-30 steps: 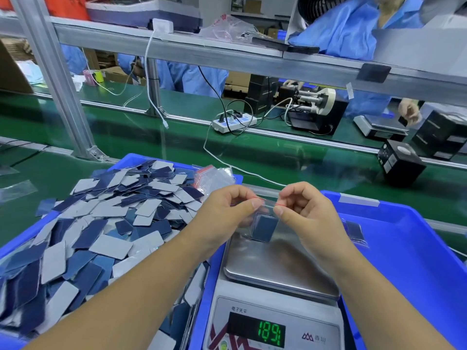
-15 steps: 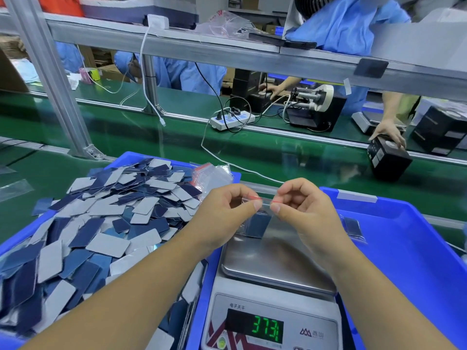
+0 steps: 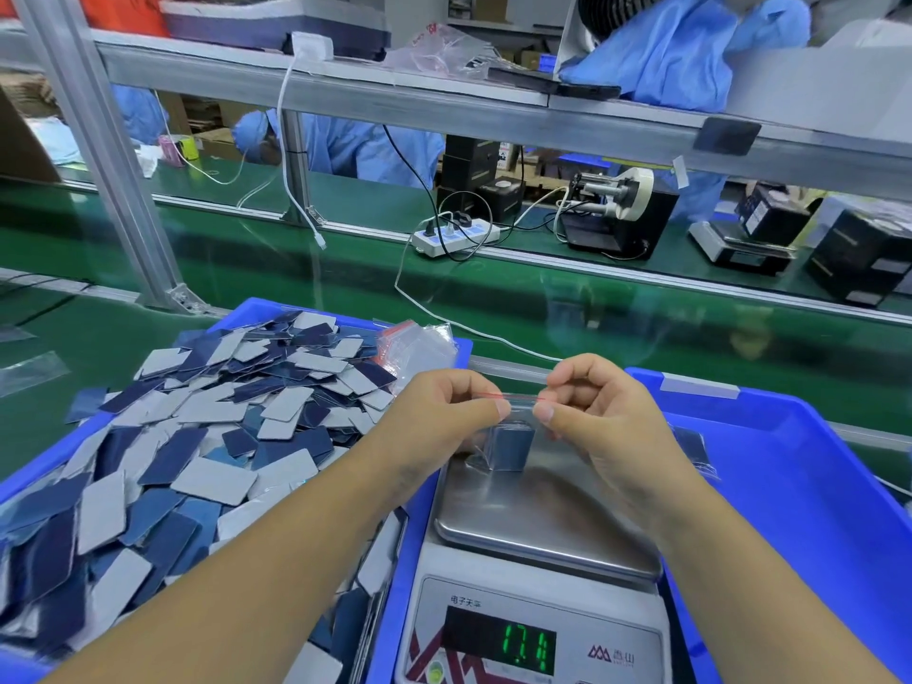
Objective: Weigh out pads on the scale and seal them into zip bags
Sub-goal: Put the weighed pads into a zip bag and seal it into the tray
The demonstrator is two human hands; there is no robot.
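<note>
since the earlier frame: both hands sit a touch lower and farther apart along the bag's top, and the scale readout has changed from 373 to what reads as 17.1 or 17.4; i can't settle the last digit.
left hand (image 3: pixel 439 417): clenched on the left end of the red zip strip, thumb and forefinger pinching it.
right hand (image 3: pixel 599 412): pinching the right end of the same strip, other fingers curled in.
zip bag (image 3: pixel 508 444): one, clear, stretched between my two hands just above the scale pan (image 3: pixel 538 515), lower edge seemingly brushing it; i judge it's held taut so the seal lines up and presses shut.
pads in the bag: dark blue, stacked; i can't count them through the plastic.
scale (image 3: pixel 535 629): one, standing in the right blue bin (image 3: pixel 809 486), display toward me, likely so i can read it while loading.
loose pads (image 3: pixel 212 436): far too many to count, blue and grey faces mixed, heaped in the left blue bin (image 3: pixel 247 313) within reach of my left hand.
spare bags (image 3: pixel 419 345): a small bunch with red strips at the heap's far corner; number unclear.
sealed bag (image 3: pixel 691 449): at least one lying in the right bin behind my right wrist.
bins: two, side by side.
step in hand: closing the zip, in my judgement not yet fully pressed.
</note>
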